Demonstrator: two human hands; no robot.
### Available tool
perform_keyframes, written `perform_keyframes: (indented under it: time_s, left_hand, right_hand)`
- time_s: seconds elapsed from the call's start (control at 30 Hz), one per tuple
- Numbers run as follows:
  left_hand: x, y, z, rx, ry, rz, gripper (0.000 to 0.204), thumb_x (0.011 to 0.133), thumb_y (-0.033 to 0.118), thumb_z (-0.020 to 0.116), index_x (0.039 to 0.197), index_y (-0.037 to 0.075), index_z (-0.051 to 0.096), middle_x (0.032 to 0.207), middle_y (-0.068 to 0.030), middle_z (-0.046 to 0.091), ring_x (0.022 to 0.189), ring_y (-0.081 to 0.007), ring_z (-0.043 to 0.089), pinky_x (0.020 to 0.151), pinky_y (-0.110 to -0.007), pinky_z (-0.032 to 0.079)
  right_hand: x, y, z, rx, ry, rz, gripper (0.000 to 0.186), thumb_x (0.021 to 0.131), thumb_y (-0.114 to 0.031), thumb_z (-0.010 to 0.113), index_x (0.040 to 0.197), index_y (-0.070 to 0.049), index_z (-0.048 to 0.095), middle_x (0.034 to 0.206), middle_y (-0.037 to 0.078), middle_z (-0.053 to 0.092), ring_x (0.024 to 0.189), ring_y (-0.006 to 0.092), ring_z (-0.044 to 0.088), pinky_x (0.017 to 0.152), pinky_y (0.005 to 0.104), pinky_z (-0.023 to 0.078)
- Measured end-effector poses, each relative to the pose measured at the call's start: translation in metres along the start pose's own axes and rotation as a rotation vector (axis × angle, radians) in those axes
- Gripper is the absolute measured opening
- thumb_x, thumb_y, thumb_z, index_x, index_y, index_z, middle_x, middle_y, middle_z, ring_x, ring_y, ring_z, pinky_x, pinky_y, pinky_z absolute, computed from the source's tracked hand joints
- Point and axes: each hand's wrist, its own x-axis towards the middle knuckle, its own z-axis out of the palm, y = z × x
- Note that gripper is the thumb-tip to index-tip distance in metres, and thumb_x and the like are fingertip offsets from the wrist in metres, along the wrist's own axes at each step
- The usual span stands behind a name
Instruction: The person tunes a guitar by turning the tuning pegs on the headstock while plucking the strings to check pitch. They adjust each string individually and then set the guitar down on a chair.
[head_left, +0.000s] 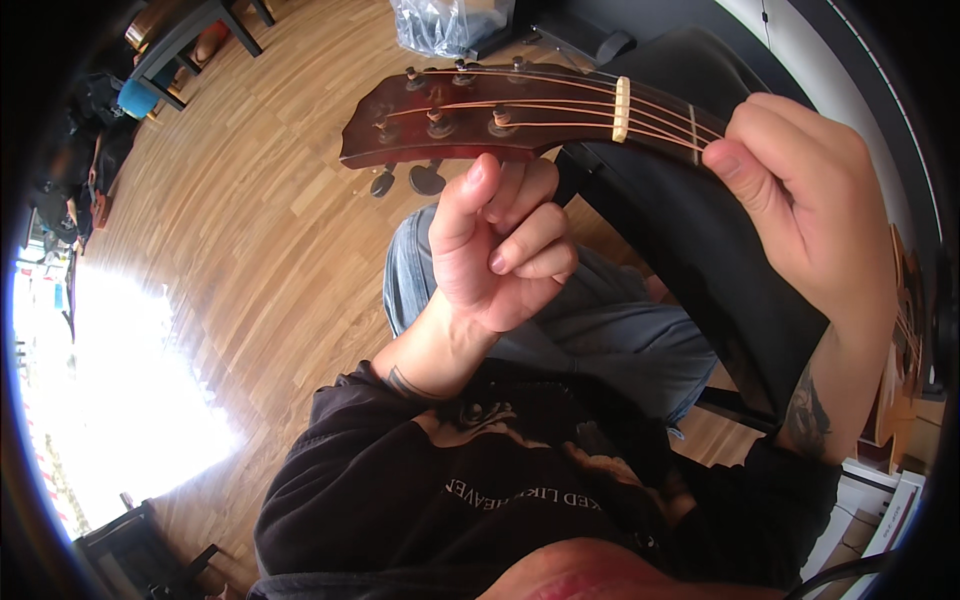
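A dark red-brown guitar headstock (465,120) points left across the upper middle, its strings running over a pale nut (621,110). Below its near edge, my left hand (505,240) is closed, palm side up. Its raised thumb meets that edge in line with two dark tuning pegs (427,180), and a third peg seems pinched there, mostly hidden. My right hand (805,190) is closed over the guitar neck (665,130), just right of the nut. Its thumb and forefinger press by the strings; the rest of the grip is hidden.
Beneath me lies a wooden floor (270,200). My jeans-clad legs (620,335) are bent beside a black surface. A clear plastic bag (435,25) lies at the top, a dark table (185,50) stands far left, and another guitar (905,300) leans at the right edge.
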Motion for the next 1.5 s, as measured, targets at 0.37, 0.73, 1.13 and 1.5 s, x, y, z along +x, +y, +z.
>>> perform_keyframes:
  time_s: [0.37, 0.73, 1.13, 1.5]
  left_hand:
    - [0.0, -0.009, -0.01, -0.271, -0.321, -0.105, 0.031, 0.117, 0.027, 0.052, 0.142, 0.026, 0.07, 0.09, 0.0099, 0.055, 0.054, -0.0014, 0.05, 0.051, -0.021, 0.032]
    - [-0.005, 0.0, 0.0, 0.007, 0.015, 0.045, 0.032, 0.109, 0.044, 0.066, 0.094, 0.017, 0.06, 0.082, 0.0083, 0.051, 0.054, -0.0013, 0.045, 0.052, -0.023, 0.029]
    - [-0.003, -0.01, -0.013, -0.242, -0.221, -0.146, 0.018, 0.112, 0.038, 0.065, 0.121, 0.023, 0.069, 0.089, 0.0107, 0.056, 0.054, -0.0008, 0.048, 0.051, -0.02, 0.03]
    - [-0.003, -0.007, -0.005, -0.091, -0.079, -0.004, 0.022, 0.11, 0.04, 0.063, 0.111, 0.018, 0.065, 0.083, 0.008, 0.052, 0.052, -0.0021, 0.046, 0.052, -0.022, 0.03]
  right_hand:
    - [0.0, -0.001, -0.002, 0.113, -0.085, 0.124, 0.029, 0.104, -0.003, 0.068, 0.08, 0.003, 0.053, 0.069, 0.004, 0.04, 0.059, 0.0128, 0.035, 0.055, 0.033, 0.027]
    - [-0.002, -0.013, -0.009, 0.253, -0.065, 0.449, 0.023, 0.102, -0.002, 0.072, 0.087, -0.002, 0.055, 0.07, -0.005, 0.04, 0.062, 0.0014, 0.034, 0.055, 0.0252, 0.023]
    - [-0.003, -0.013, -0.024, -0.038, -0.054, 0.063, 0.022, 0.082, 0.003, 0.078, 0.094, 0.001, 0.06, 0.087, 0.01, 0.058, 0.077, 0.0229, 0.057, 0.069, 0.0318, 0.044]
    - [0.013, -0.02, 0.02, 0.045, 0.15, -0.133, 0.032, 0.076, 0.011, 0.081, 0.106, 0.004, 0.072, 0.118, 0.014, 0.067, 0.099, 0.0246, 0.072, 0.081, 0.0301, 0.063]
